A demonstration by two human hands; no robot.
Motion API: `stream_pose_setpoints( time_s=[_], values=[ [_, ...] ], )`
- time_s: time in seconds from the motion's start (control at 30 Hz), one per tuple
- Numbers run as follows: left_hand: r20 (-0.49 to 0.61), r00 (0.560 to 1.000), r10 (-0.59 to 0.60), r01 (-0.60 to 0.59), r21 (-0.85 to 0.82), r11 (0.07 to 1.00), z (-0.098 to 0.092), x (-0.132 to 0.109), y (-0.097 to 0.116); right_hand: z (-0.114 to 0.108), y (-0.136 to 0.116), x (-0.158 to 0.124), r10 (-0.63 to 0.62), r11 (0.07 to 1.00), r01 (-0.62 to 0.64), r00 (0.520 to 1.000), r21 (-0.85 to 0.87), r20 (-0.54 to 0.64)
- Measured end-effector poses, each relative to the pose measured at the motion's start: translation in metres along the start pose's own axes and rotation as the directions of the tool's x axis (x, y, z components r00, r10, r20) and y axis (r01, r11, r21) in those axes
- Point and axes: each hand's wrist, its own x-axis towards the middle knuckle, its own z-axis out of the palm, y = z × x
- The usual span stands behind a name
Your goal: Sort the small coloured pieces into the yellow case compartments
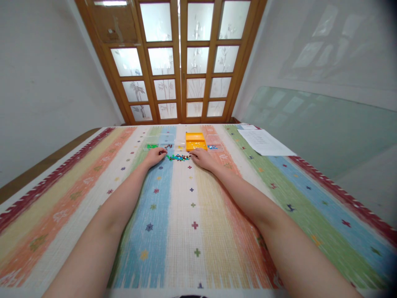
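Wooden door (183,82) with bright frosted panes (197,58); plain wall (46,82) left of door; shiny wall (350,49), pale-green panel (297,124) right of it; cloth-covered table (182,231) in front of it.

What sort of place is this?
Probably a room in a home: wood-framed glass doors, a striped, patterned tablecloth, and plain pale walls.

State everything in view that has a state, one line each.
Mixed pile: loose, spread between the hands.
Left hand: fingers curled, at the pile.
Right hand: fingers bent, at the pile; grip unclear.
Yellow box: open.
Green pieces: grouped apart.
Blue pieces: grouped apart.
Paper sheet: flat.
Doors: seemingly shut.
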Motion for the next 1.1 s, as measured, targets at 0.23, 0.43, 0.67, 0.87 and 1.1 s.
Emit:
stream_pose_setpoints(
  time_s=[0.23,0.43,0.67,0.87,1.1],
  values=[
    [0.055,0.995,0.087,-0.092,0.096,0.991,0.006,0.003,0.008,0.0,0.0,0.0,-0.026,0.998,0.029,0.998,-0.06,0.053],
    [0.075,0.987,0.142,-0.153,0.155,0.976,0.01,0.004,0.025,-0.001,0.0,0.0,-0.038,0.997,0.042,0.998,-0.063,0.051],
    [0.06,0.979,0.193,-0.2,0.142,0.97,0.015,0.002,0.033,0.004,-0.003,0.0,-0.053,0.995,0.057,0.997,-0.08,0.05],
    [0.065,0.978,0.196,-0.203,0.132,0.97,0.016,0.002,0.035,0.002,-0.006,0.0,-0.059,0.993,0.064,0.997,-0.097,0.057],
    [0.064,0.982,0.177,-0.185,0.171,0.968,0.017,0.001,0.033,0.001,-0.008,0.0,-0.073,0.995,0.075,0.997,-0.061,0.033]
  ],
)
